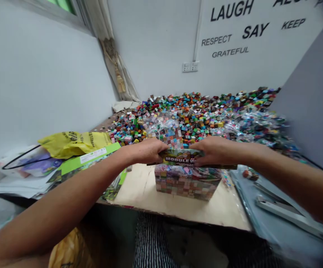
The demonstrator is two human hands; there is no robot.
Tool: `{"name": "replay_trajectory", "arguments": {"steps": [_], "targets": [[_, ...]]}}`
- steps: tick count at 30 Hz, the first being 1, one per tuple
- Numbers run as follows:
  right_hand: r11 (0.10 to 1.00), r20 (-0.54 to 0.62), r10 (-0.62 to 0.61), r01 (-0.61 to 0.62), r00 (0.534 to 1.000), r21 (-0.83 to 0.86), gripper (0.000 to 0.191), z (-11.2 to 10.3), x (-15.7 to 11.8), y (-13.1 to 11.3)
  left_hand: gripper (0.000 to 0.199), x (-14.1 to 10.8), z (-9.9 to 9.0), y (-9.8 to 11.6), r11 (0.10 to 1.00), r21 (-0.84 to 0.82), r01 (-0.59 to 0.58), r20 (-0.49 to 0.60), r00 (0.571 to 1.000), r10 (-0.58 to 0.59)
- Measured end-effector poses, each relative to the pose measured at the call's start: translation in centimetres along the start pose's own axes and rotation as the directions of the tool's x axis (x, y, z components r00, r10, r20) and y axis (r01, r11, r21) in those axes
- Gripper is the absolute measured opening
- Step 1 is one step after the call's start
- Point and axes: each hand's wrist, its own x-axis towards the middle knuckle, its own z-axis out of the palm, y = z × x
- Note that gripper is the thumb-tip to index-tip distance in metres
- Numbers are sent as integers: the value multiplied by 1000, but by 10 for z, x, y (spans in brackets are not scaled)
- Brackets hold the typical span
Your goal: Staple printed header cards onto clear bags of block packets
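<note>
My left hand [152,150] and my right hand [216,152] both grip a printed cardboard box lid [176,159], one near each end. Large letters reading "MODULE W" show on its near side; my right fingers cover the rest. Just beneath the lid stands an open-topped box [186,186] with a pattern of brown and pink blocks on its side. Clear plastic bags of small coloured pieces fill its top. Whether lid and box touch, I cannot tell. Under the box lies a pale board [139,190].
A large heap of small coloured bricks [189,108] and clear bags spreads behind the box. To the left lie a yellow plastic bag [72,143] and a green printed box [94,158]. On the right are clear plastic sheets and a long grey-white tool [281,210].
</note>
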Motion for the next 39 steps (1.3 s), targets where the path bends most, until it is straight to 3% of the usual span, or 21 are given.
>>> {"name": "replay_trajectory", "arguments": {"steps": [7, 13, 19, 22, 28, 33, 37, 39], "targets": [[998, -39, -39, 41, 998, 46, 21, 10, 12, -6, 8, -3, -8, 1, 1000, -6, -11, 68, 998, 11], [998, -55, -27, 30, 998, 55, 23, 5, 12, -6, 11, 18, -1, 26, 983, 159, -87, -124, 986, 108], [991, 59, 59, -66, 996, 117, 19, -11, -15, 16, 7, 33, 1, 25, 982, 123, -143, -128, 979, 159], [987, 38, 91, -95, 995, 132, 12, -9, -27, 25, 8, 33, -1, 27, 983, 134, -129, -117, 982, 145], [990, -45, 58, -52, 997, 132, 15, 6, -28, 30, 19, 51, 4, 58, 977, 181, -113, -164, 976, 143], [990, -81, 53, -42, 995, 135, 17, 10, -26, 30, 18, 69, 1, 74, 984, 157, -78, -140, 985, 101], [974, -121, 88, -60, 989, 216, 41, 2, -55, 44, 17, 72, 0, 75, 989, 121, -90, -105, 989, 103], [946, -143, 200, -153, 969, 285, 51, 6, -88, 63, 19, 72, 1, 74, 986, 134, -99, -117, 986, 115]]}}
